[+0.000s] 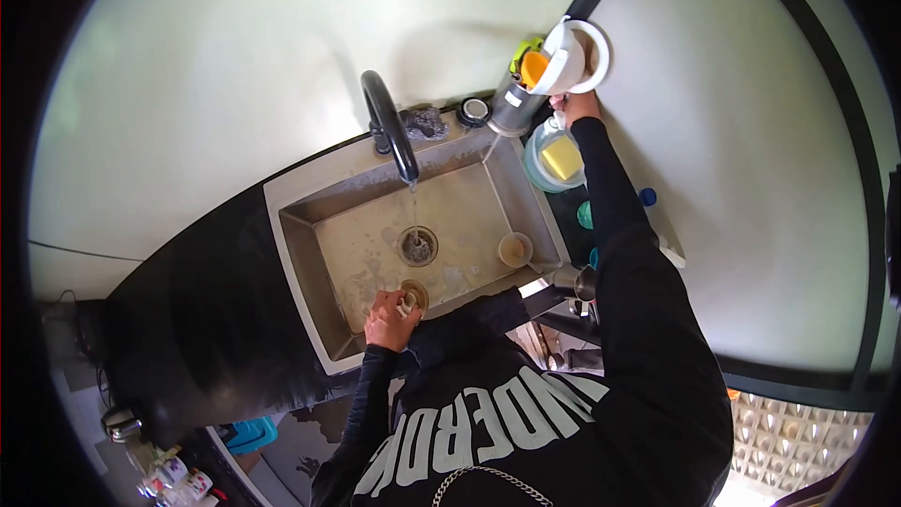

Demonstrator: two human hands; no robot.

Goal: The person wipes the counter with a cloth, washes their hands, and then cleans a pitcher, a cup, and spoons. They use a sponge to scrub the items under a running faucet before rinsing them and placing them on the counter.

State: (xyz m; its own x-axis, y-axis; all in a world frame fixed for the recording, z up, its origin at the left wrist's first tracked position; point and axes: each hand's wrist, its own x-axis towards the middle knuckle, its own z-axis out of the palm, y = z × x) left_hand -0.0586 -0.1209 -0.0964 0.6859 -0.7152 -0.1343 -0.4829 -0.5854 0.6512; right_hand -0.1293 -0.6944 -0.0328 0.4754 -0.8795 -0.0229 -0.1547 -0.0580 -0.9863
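Low over the near edge of the sink (pixel 302 286), my left hand (pixel 392 323) is closed round a small brownish round cup (pixel 416 293), with a whitish bit showing between the fingers. My right hand (pixel 580 106) reaches to the back right corner, close to the white pump top (pixel 558 119) and below a white ring-handled utensil (pixel 593 84). Its fingers are mostly hidden there. Beside that forearm, a yellow sponge (pixel 562 158) lies on a clear round container (pixel 535 160). Water runs from the black faucet (pixel 386 122) into the drain (pixel 418 246).
Another translucent cup (pixel 515 250) stands in the sink's right side. Behind the rim are a metal canister (pixel 513 111) with utensils, a dark round-lidded jar (pixel 473 112) and a grey scourer (pixel 425 124). Black counter (pixel 216 291) extends left; a blue cap (pixel 648 196) lies right.
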